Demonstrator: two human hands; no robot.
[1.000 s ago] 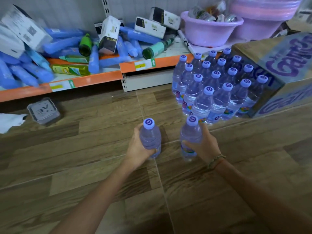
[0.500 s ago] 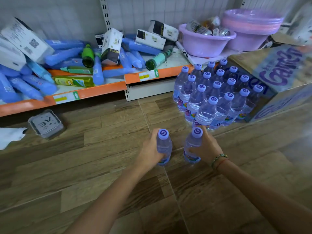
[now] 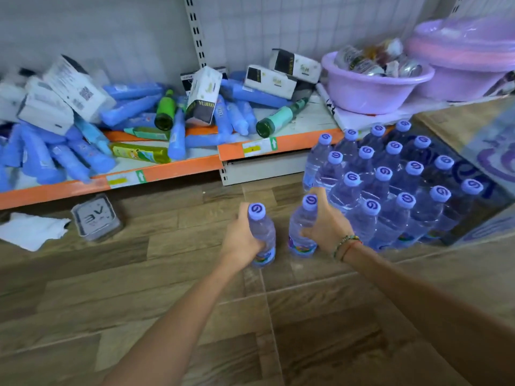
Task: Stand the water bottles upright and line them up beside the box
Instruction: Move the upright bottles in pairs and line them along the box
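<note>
Altogether sixteen capped water bottles (image 3: 384,188) stand upright in a block against the cardboard box (image 3: 473,129), in rows of four. Two more bottles are in hand just on the open-floor side of that block. The left hand (image 3: 241,240) curls its fingers round one bottle (image 3: 262,235), upright, a little farther from the box. The right hand (image 3: 327,227) grips the other bottle (image 3: 302,229), tilted slightly, right beside the block's nearest corner.
</note>
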